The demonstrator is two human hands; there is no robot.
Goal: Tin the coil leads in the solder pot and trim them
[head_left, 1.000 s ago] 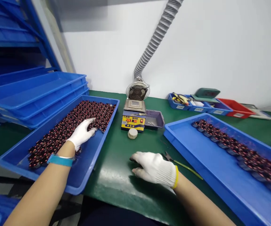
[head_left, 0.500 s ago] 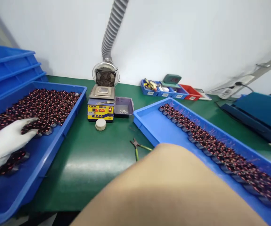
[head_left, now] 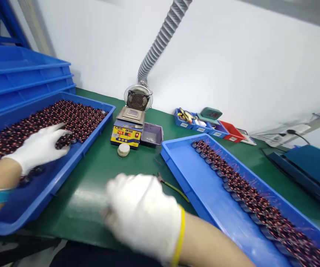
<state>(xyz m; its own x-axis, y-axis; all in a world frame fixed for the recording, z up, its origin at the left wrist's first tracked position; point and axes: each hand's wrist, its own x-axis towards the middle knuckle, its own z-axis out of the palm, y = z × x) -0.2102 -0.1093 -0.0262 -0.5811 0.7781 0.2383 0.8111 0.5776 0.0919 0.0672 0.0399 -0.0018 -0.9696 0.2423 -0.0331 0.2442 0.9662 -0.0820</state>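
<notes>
My left hand (head_left: 39, 147), in a white glove, lies with fingers spread on a heap of small dark wound coils (head_left: 73, 116) inside the left blue tray (head_left: 93, 135). Whether it grips a coil is hidden. My right hand (head_left: 143, 213), also gloved and blurred, hovers over the green bench (head_left: 93, 193) between the trays, with nothing visible in it. Just beyond it lie small pliers (head_left: 173, 187) with green handles. The right blue tray (head_left: 204, 196) holds a long row of coils (head_left: 248, 196) along its far side.
A yellow-fronted solder pot (head_left: 126, 129) with a small fan (head_left: 137, 99) and grey exhaust hose (head_left: 162, 37) stands at the back centre, beside a grey dish (head_left: 152, 134) and white cap (head_left: 124, 149). Empty blue trays (head_left: 23, 79) are stacked left. Small parts bins (head_left: 204, 124) stand behind.
My right arm, which filled the view close to the camera half a second ago, has come down; the hand is now over the bench. The left hand stays on the coils.
</notes>
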